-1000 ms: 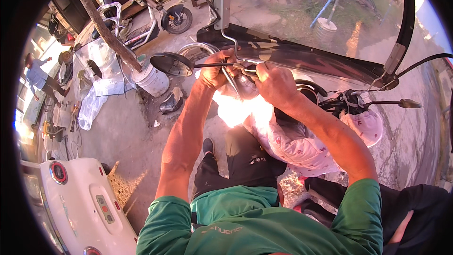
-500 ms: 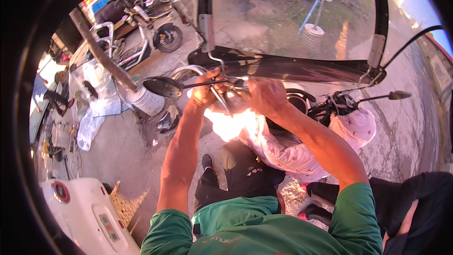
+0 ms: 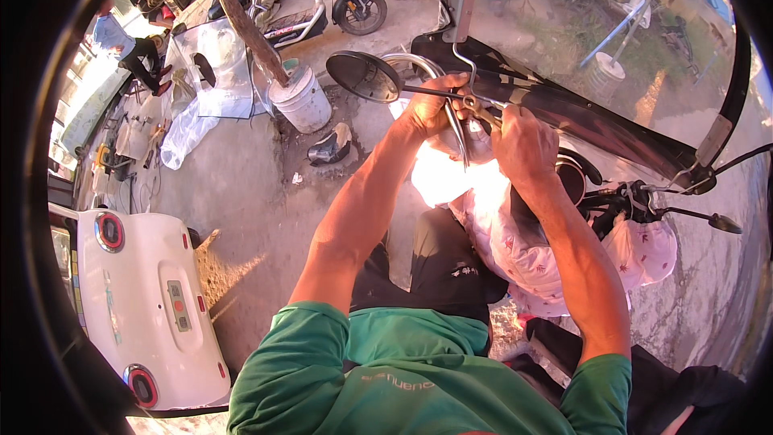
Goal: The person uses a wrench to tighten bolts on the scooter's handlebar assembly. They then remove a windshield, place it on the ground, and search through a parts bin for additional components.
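Observation:
My left hand [image 3: 431, 108] is closed round the mirror stem and metal tube at the handlebar, just right of the round black mirror [image 3: 362, 77]. My right hand [image 3: 522, 142] grips a metal wrench [image 3: 483, 113], its ring end at the joint beside my left fingers. The bent mounting rod [image 3: 469, 64] of a clear windshield [image 3: 620, 36] with a dark lower panel [image 3: 588, 119] comes down to that spot. Under my hands a pink patterned quilted cover [image 3: 503, 246] lies over the scooter, glaring white in the sunlight, which hides detail there.
A white car's rear [image 3: 145, 306] is at lower left. A white bucket [image 3: 299, 103] holds a wooden post [image 3: 241, 20], near a parked scooter [image 3: 362, 8], plastic sheeting and scattered tools. Another person [image 3: 121, 40] stands at upper left. Dark fabric [image 3: 676, 395] lies at lower right.
The view has swung, shifting the scene rightward in the picture. My hands stay at the same joint, and the wrench now shows more clearly. The person at upper left has changed posture.

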{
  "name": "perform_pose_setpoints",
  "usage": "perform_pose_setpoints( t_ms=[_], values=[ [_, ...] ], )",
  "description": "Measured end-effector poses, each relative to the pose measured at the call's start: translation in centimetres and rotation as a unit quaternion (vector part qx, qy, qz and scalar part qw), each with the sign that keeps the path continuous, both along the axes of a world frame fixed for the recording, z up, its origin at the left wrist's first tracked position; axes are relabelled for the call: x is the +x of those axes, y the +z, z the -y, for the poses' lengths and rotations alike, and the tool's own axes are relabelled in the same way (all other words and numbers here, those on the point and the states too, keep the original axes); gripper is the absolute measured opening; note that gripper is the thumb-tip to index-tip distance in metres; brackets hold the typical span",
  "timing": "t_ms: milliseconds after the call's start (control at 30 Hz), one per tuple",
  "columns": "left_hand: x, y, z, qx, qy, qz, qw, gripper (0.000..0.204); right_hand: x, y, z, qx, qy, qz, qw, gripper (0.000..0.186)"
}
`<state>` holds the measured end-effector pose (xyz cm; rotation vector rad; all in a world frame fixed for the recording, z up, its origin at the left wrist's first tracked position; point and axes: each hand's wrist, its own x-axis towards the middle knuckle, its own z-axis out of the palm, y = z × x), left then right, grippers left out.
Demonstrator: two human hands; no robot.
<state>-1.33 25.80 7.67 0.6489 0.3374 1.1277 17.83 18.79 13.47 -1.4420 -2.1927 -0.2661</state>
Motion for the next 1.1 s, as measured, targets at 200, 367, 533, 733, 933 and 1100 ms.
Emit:
perform_pose_setpoints(
  t_ms=[200,367,533,733,933,1100],
  values=[
    [0.1,0.0,0.1,0.017,-0.003,-0.012,1.000,0.029,-0.5,-0.2,0.2,0.034,0.003,0.046,0.998,0.006],
    [-0.2,0.1,0.5,0.023,-0.025,-0.001,0.999,0.028,0.0,0.2,-0.1,0.018,0.023,0.091,0.995,0.008],
    [-0.1,0.1,0.5,0.014,-0.007,-0.015,1.000,0.026,0.4,0.1,-0.9,0.073,0.038,0.148,0.986,0.008],
    [-2.3,-1.9,-0.6,-0.009,-0.034,-0.097,0.995,0.036,-0.8,0.1,-0.5,-0.036,0.109,0.118,0.986,0.020],
    [-2.8,-3.7,-1.9,-0.003,-0.054,-0.047,0.997,0.045,-1.0,1.0,1.5,-0.140,0.019,0.147,0.979,0.020],
    [-2.0,-2.1,-1.2,0.000,0.056,-0.083,0.995,0.044,-0.7,2.2,1.5,-0.145,0.009,0.071,0.987,0.016]
  ],
)
